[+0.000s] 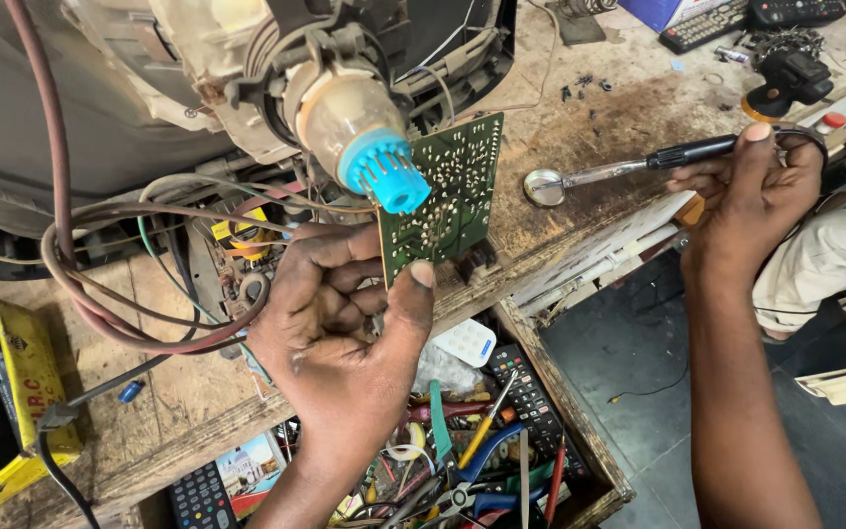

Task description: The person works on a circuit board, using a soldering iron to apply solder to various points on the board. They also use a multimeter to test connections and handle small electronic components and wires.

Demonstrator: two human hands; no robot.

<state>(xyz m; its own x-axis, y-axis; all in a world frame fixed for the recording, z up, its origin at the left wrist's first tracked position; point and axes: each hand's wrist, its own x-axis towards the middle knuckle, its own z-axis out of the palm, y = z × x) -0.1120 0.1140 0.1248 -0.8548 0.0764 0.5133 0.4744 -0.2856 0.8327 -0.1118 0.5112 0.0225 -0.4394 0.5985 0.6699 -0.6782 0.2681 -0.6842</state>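
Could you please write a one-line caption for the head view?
Left hand holds a green circuit board while right hand dips a soldering iron toward a tin.

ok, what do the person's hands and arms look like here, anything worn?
Both bare: no gloves, sleeves, watch or rings visible on the left hand or right hand. Forearms are uncovered to the frame edge. Short nails, fingers look grimy from bench work.

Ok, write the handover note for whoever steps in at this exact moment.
Left hand: its fingers pinch the green circuit board, solder side facing the camera, beside the blue tube socket.
Right hand: grips the soldering iron, tip resting at a small round tin on the bench, apart from the board.
Done: board lifted into view.
Left: iron not yet at board.
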